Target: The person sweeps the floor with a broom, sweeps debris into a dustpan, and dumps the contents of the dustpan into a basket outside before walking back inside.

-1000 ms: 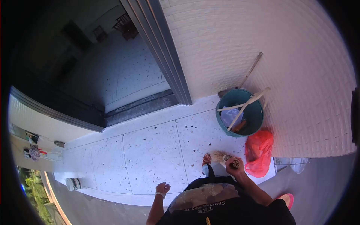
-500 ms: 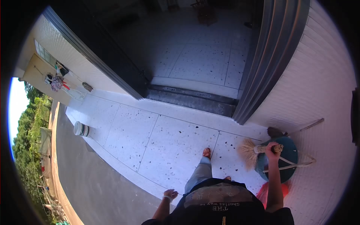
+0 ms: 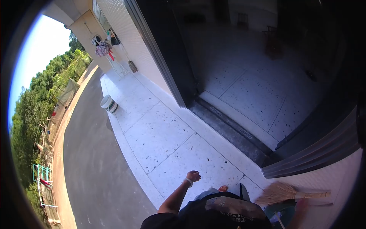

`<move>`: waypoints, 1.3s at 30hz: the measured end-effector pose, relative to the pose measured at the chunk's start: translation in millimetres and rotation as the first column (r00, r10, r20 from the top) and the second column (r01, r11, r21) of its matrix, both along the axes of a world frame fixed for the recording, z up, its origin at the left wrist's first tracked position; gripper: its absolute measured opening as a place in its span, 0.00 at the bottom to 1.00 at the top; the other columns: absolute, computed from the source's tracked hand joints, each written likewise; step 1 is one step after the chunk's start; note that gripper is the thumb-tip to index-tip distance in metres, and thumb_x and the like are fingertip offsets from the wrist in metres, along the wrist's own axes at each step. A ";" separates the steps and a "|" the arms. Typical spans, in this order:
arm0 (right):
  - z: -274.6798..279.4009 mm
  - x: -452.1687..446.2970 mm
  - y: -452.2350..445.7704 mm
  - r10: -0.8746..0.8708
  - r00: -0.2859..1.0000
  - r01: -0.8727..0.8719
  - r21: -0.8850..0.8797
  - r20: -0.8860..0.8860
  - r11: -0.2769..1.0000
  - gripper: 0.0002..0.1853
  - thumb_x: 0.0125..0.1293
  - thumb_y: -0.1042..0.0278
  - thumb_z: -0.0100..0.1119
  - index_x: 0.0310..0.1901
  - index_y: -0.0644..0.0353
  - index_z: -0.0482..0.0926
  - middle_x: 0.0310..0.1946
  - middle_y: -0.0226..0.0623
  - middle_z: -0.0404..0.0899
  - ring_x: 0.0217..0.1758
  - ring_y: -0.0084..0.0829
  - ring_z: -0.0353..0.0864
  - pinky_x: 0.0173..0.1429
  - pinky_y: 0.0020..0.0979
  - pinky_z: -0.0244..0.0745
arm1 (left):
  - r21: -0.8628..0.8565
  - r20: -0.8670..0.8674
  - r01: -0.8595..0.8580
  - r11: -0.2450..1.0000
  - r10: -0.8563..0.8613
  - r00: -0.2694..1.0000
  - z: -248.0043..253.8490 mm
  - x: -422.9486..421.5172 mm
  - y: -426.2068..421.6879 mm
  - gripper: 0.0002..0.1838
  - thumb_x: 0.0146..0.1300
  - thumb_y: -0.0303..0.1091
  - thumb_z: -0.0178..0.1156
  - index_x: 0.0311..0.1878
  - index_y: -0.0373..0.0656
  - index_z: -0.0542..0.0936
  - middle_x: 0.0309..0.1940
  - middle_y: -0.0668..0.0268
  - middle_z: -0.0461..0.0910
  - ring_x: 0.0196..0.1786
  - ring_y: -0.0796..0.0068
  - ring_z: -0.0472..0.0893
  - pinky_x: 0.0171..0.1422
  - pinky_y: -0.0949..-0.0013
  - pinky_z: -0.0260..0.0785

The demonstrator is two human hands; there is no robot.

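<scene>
My left hand (image 3: 193, 176), with a pale band at the wrist, hangs over the speckled floor. Its fingers are loosely curled and hold nothing visible. At the lower right, my right hand (image 3: 302, 206) is blurred by motion and appears closed at the lower side of a straw hand broom (image 3: 281, 192). The broom's bristles point left and its bound handle points right along the wall. Below it is a dark green bin (image 3: 275, 209), partly hidden by the broom and my arm.
A dark doorway with a raised sill (image 3: 228, 128) opens on the right. A white bucket (image 3: 109, 104) stands at the paving's outer edge. Grey pavement (image 3: 97, 152) runs along the left. Hanging items (image 3: 103, 49) are on the far wall.
My view has swung left, putting the bin and broom nearer the lower right edge. My left hand has come forward. The broom stays by my right hand, its handle now pointing along the wall.
</scene>
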State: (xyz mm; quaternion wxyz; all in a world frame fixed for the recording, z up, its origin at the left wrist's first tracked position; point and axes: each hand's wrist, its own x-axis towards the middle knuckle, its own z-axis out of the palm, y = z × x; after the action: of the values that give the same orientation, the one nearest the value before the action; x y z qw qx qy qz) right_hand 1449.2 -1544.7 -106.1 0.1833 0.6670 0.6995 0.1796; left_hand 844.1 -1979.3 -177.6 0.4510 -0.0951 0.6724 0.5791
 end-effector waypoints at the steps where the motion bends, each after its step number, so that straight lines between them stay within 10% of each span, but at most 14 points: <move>1: -7.0 -24.0 -13.7 0.142 0.989 -0.144 -0.095 -0.030 0.985 0.20 0.57 0.53 0.47 0.45 0.58 0.70 0.40 0.35 0.74 0.41 0.33 0.74 0.47 0.34 0.70 | 0.008 0.039 0.013 1.000 -0.013 0.999 3.7 0.5 14.9 0.15 0.56 0.34 0.52 0.43 0.34 0.70 0.30 0.55 0.77 0.29 0.65 0.78 0.31 0.69 0.72; 4: -78.7 -62.2 -51.1 0.494 0.850 -0.526 -0.351 -0.183 0.775 0.15 0.55 0.56 0.47 0.33 0.59 0.75 0.30 0.39 0.78 0.34 0.34 0.77 0.35 0.32 0.74 | 0.151 0.196 0.110 0.982 -0.139 0.971 -12.4 2.9 50.3 0.12 0.56 0.33 0.52 0.41 0.37 0.71 0.27 0.57 0.76 0.27 0.66 0.77 0.28 0.69 0.70; 7: -119.4 -121.8 -70.9 -0.482 0.490 -0.454 -0.684 -0.727 0.571 0.11 0.52 0.59 0.47 0.25 0.58 0.73 0.23 0.37 0.75 0.28 0.34 0.75 0.31 0.31 0.72 | 0.205 0.196 0.446 0.871 -0.483 0.853 -49.4 4.8 81.6 0.09 0.53 0.34 0.54 0.36 0.40 0.73 0.27 0.58 0.76 0.29 0.68 0.76 0.30 0.66 0.69; 9: -142.8 -162.2 -73.9 -0.928 -0.092 -0.600 -0.724 -0.362 0.342 0.10 0.50 0.61 0.47 0.19 0.57 0.71 0.18 0.36 0.73 0.24 0.34 0.74 0.28 0.31 0.71 | -0.125 -0.029 0.687 0.716 -0.695 0.718 -43.1 11.6 113.9 0.08 0.52 0.34 0.55 0.33 0.41 0.76 0.26 0.60 0.77 0.30 0.69 0.77 0.32 0.67 0.69; 12: -182.3 -208.6 -49.9 -0.697 -0.696 -0.476 -0.838 0.173 0.267 0.10 0.50 0.63 0.46 0.16 0.55 0.70 0.15 0.35 0.71 0.19 0.33 0.72 0.24 0.33 0.70 | -0.260 -0.319 0.886 0.385 -0.900 0.297 -58.5 -8.4 151.1 0.12 0.50 0.37 0.56 0.39 0.45 0.78 0.35 0.60 0.78 0.40 0.66 0.77 0.45 0.66 0.68; 14: -183.2 -235.2 -15.2 -0.599 -0.774 -0.435 -0.862 0.208 0.262 0.08 0.49 0.68 0.47 0.15 0.55 0.68 0.14 0.34 0.69 0.18 0.31 0.71 0.24 0.31 0.70 | -0.272 -0.340 0.926 0.263 -0.926 0.163 -86.1 -41.0 176.4 0.13 0.50 0.37 0.57 0.39 0.46 0.78 0.37 0.60 0.77 0.42 0.65 0.76 0.46 0.66 0.67; 17: -112.4 -298.6 39.6 -0.426 -0.890 -0.310 -0.903 0.165 0.297 0.09 0.48 0.75 0.48 0.14 0.55 0.64 0.11 0.31 0.63 0.16 0.29 0.68 0.23 0.29 0.70 | -0.245 -0.266 0.889 0.387 -0.908 0.323 -86.6 -103.2 209.9 0.12 0.51 0.38 0.58 0.37 0.42 0.77 0.30 0.63 0.78 0.34 0.74 0.77 0.39 0.71 0.69; 21: -150.9 -336.6 110.1 -0.517 -0.853 -0.291 -0.885 0.069 0.363 0.09 0.49 0.79 0.47 0.17 0.55 0.63 0.10 0.29 0.55 0.14 0.27 0.60 0.23 0.29 0.69 | -0.350 -0.195 0.782 0.516 -0.856 0.478 -18.5 -182.4 267.5 0.12 0.53 0.37 0.57 0.39 0.42 0.74 0.26 0.63 0.78 0.28 0.74 0.79 0.28 0.73 0.72; 23: -146.8 -369.2 136.0 -0.549 -0.833 -0.293 -0.894 0.065 0.339 0.09 0.50 0.79 0.47 0.17 0.56 0.63 0.10 0.30 0.54 0.14 0.26 0.57 0.23 0.29 0.69 | -0.061 0.213 0.482 0.874 -0.461 0.862 -27.1 -221.6 281.3 0.09 0.54 0.30 0.54 0.39 0.43 0.73 0.30 0.59 0.78 0.31 0.68 0.79 0.31 0.68 0.72; 27: -160.0 -406.2 164.1 -0.708 -0.701 -0.383 -0.884 0.089 0.268 0.10 0.49 0.78 0.47 0.15 0.59 0.61 0.15 0.39 0.63 0.19 0.35 0.68 0.22 0.33 0.69 | -0.131 0.252 0.347 0.929 -0.308 0.917 -17.2 -249.3 324.4 0.08 0.56 0.30 0.51 0.40 0.45 0.71 0.33 0.64 0.76 0.36 0.67 0.77 0.39 0.64 0.70; 29: -161.6 -417.2 183.5 -0.843 -0.532 -0.411 -0.896 0.085 0.169 0.05 0.50 0.78 0.49 0.22 0.59 0.65 0.22 0.39 0.68 0.25 0.36 0.74 0.23 0.34 0.74 | -0.044 0.173 0.581 0.812 -0.567 0.805 -9.4 -251.9 344.8 0.10 0.58 0.33 0.49 0.43 0.47 0.72 0.34 0.66 0.75 0.36 0.71 0.76 0.42 0.68 0.69; 32: -73.8 -451.6 193.5 -0.905 -0.323 -0.281 -0.885 -0.277 0.371 0.04 0.50 0.78 0.51 0.27 0.60 0.68 0.28 0.41 0.70 0.28 0.39 0.76 0.27 0.35 0.76 | -0.646 -0.508 0.694 0.317 -0.858 -0.081 -12.7 -250.5 382.0 0.12 0.58 0.35 0.50 0.44 0.44 0.74 0.38 0.66 0.75 0.40 0.74 0.75 0.45 0.75 0.68; 38: -110.5 -460.2 223.9 -0.977 -0.194 -0.332 -0.932 -0.086 0.148 0.10 0.53 0.71 0.55 0.38 0.61 0.69 0.38 0.43 0.73 0.37 0.41 0.76 0.38 0.38 0.76 | -0.392 -0.167 0.823 0.411 -0.912 0.376 -18.5 -285.6 471.2 0.17 0.55 0.42 0.54 0.44 0.42 0.75 0.34 0.58 0.78 0.36 0.74 0.77 0.41 0.73 0.69; 39: -109.1 -468.0 230.9 -0.977 -0.189 -0.334 -0.930 -0.093 0.153 0.10 0.54 0.70 0.55 0.37 0.61 0.69 0.37 0.43 0.73 0.37 0.41 0.76 0.39 0.40 0.76 | -0.473 -0.253 0.820 0.322 -0.941 0.223 -10.6 -284.0 491.8 0.16 0.56 0.42 0.52 0.43 0.42 0.75 0.35 0.59 0.78 0.36 0.73 0.77 0.40 0.71 0.70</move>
State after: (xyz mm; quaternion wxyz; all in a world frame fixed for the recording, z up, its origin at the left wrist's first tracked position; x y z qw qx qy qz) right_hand 981.2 -1313.8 -215.2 0.0254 0.5732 0.2076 -0.7923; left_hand 560.1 -1487.5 -188.3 0.4976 0.4018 0.7570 0.1339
